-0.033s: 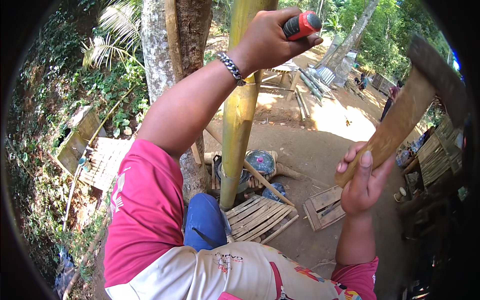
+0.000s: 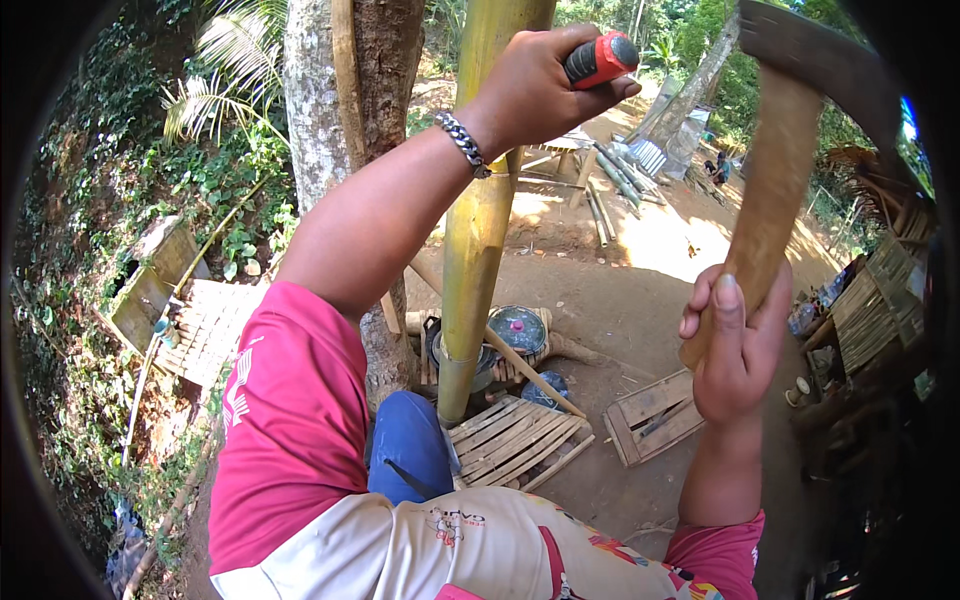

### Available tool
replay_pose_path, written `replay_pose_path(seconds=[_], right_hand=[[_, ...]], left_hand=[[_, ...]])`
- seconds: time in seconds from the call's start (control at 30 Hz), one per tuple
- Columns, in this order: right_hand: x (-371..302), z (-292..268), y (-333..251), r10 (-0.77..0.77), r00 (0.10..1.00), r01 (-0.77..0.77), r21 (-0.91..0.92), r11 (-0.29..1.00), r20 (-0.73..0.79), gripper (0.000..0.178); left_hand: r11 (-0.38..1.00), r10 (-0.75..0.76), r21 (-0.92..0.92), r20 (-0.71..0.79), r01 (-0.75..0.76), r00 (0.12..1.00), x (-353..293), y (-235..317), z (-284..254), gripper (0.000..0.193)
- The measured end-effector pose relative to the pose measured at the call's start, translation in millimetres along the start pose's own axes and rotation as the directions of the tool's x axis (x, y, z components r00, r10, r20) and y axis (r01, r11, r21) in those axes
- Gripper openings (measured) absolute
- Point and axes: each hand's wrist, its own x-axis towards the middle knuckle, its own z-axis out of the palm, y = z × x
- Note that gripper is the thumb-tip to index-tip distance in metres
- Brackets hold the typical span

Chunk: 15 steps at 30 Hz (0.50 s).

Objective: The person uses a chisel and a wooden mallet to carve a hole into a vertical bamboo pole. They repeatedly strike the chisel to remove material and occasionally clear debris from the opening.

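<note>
In front of me stands a thick yellow-green bamboo pole (image 2: 478,240), running up out of the top of the view. High against it, my left hand (image 2: 545,85) is closed around a tool with a red-and-black handle (image 2: 602,60). The handle's grey butt points to the right, and its working end is hidden behind the hand and pole. On the right, my right hand (image 2: 738,340) grips an axe (image 2: 770,180) low on its wooden handle. The dark metal head is raised near the top right, apart from the pole and my left hand.
A tree trunk (image 2: 330,110) rises just left of the pole. Below lie a slatted bamboo rack (image 2: 520,440), a wooden frame (image 2: 655,415) and a pot with a lid (image 2: 518,330). A slanting stick (image 2: 535,370) crosses near the pole's base. My blue-clad knee (image 2: 410,440) is beside it.
The axe has swung a little left and stands more upright, with my right hand shifted slightly. My left hand and its tool have barely moved.
</note>
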Motion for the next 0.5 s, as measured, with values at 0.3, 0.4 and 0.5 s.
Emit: replay_pose_path(seconds=[0.3, 0.4, 0.5], right_hand=[[23, -12, -29, -0.247, 0.954, 0.241, -0.059, 0.969, -0.17, 0.035], [25, -18, -25, 0.003, 1.0, -0.001, -0.26, 0.966, 0.007, 0.036], [18, -10, -23, 0.147, 0.989, -0.14, -0.182, 0.973, 0.022, 0.035]], left_hand=[[0.991, -0.083, -0.105, -0.002, 0.082, 0.997, 13, 10, 3, 0.029], [0.992, -0.099, -0.074, -0.008, 0.098, 0.995, 11, 0, 4, 0.023], [0.973, -0.104, -0.211, -0.029, 0.095, 0.994, 9, 2, 5, 0.023]])
